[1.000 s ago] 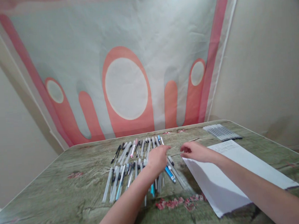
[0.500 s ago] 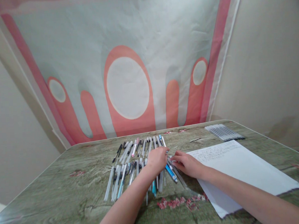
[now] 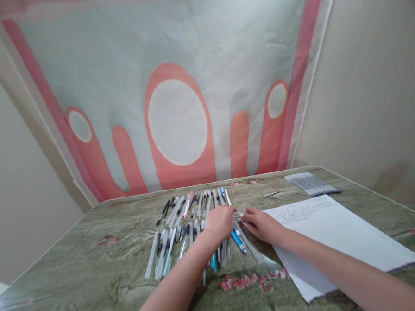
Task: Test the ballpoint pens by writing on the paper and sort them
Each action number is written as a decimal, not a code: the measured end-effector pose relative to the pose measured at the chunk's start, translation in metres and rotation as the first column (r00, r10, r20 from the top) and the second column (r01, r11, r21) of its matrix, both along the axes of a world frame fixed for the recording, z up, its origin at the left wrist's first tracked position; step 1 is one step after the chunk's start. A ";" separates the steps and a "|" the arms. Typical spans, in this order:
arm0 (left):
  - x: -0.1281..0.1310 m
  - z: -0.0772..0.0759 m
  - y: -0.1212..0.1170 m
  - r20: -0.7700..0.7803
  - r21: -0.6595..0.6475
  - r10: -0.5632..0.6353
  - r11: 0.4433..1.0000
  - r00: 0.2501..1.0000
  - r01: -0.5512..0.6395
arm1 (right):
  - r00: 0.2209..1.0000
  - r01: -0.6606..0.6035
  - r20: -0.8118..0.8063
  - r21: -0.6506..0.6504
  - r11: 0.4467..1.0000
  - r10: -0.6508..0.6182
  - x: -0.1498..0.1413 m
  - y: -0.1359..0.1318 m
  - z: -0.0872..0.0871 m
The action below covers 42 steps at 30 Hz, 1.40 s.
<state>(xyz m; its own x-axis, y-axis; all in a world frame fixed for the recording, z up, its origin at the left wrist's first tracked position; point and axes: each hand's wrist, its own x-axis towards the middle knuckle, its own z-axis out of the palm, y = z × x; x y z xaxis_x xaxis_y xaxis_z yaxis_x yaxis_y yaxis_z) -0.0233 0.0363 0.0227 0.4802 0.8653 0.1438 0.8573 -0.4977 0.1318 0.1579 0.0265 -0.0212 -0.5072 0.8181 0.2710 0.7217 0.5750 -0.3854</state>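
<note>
Several pens [image 3: 183, 224] lie in two rows on a green wood-patterned table [image 3: 96, 282]. My left hand [image 3: 220, 223] rests over the right end of the rows, fingers curled and pinched near a pen. My right hand [image 3: 263, 224] lies just to its right, fingers curled, fingertips meeting the left hand's at a small pen part [image 3: 239, 215] that I cannot make out clearly. A blue pen [image 3: 237, 241] lies below and between the two hands.
A white sheet of paper [image 3: 340, 236] with faint writing lies right of my hands. A bundle of thin dark refills [image 3: 311, 183] sits at the far right. A pink and grey patterned cloth [image 3: 176, 83] hangs on the wall behind the table.
My right hand moved left from the paper's edge to meet my left hand at the pens. The paper now lies flatter on the table.
</note>
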 end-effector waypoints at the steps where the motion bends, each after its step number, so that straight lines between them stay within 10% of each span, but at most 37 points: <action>1: 0.000 0.000 0.000 -0.004 -0.003 0.001 1.000 1.000 -0.001 | 1.000 0.005 0.002 0.004 1.000 -0.005 0.001 0.001 0.000; 26: 0.008 0.024 -0.012 -0.054 -0.095 0.108 0.989 0.993 -0.113 | 0.982 0.158 0.132 -0.182 0.971 -0.135 -0.011 -0.018 0.015; 42: 0.002 0.010 -0.005 -0.010 -0.029 0.063 0.998 0.998 -0.063 | 0.926 0.280 0.289 -0.095 0.955 -0.243 -0.005 -0.016 0.014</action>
